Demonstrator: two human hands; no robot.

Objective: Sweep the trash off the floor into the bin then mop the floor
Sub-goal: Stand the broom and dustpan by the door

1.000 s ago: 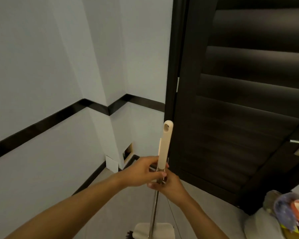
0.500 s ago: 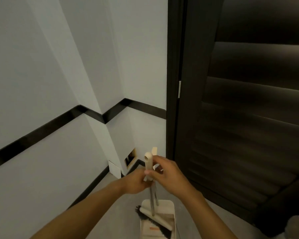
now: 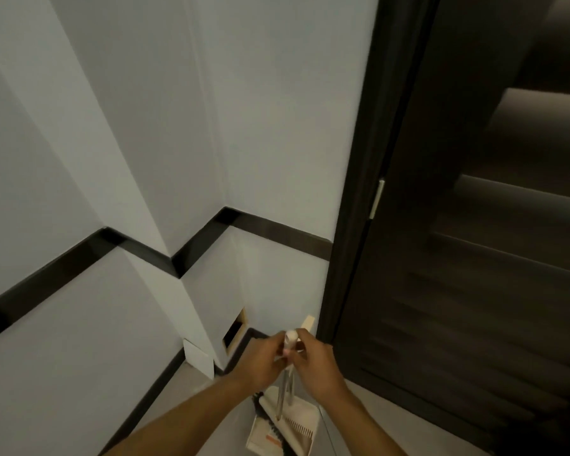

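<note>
The left hand point(image 3: 260, 365) is wrapping and the right hand point(image 3: 318, 365) is pinching the cream tip of the broom handle point(image 3: 290, 340), above the dustpan point(image 3: 301, 419) standing on the floor point(image 3: 188, 403). Lifting straight up is probably the cleanest way of freeing the broom, since the wall point(image 3: 273, 284) and dark door point(image 3: 474, 291) are crowding both sides.

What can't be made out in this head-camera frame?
- Head view: which of the two handles the left hand and right hand each grip; overlapping fingers hide it.
- Orange label on the dustpan: too small, blurred.
- Trash, bin, mop: not in view.
</note>
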